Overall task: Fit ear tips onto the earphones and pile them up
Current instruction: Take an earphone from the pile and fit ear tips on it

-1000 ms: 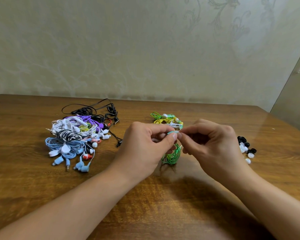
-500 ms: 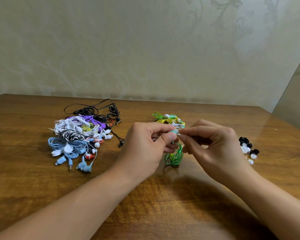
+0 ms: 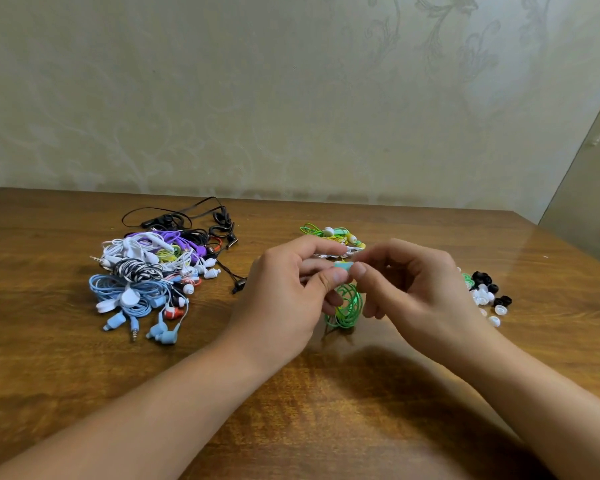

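Two bare forearms, no sleeves, watch or rings visible, left hand (image 3: 284, 299) and right hand (image 3: 420, 292) with short plain unpainted nails, above wooden table (image 3: 49, 375).

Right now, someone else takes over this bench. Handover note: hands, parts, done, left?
Left hand pinches a mint-green earbud, its coiled green cable dangling below.
Right hand pinches at the bud's end; the tip itself is hidden by the fingers.
Small green-and-yellow earphone pile lies behind the hands, big mixed-colour tangled earphone heap far left, loose black and white silicone ear tips right, all on the brown wooden table.
Left: seat this tip, pile the set, carry on.
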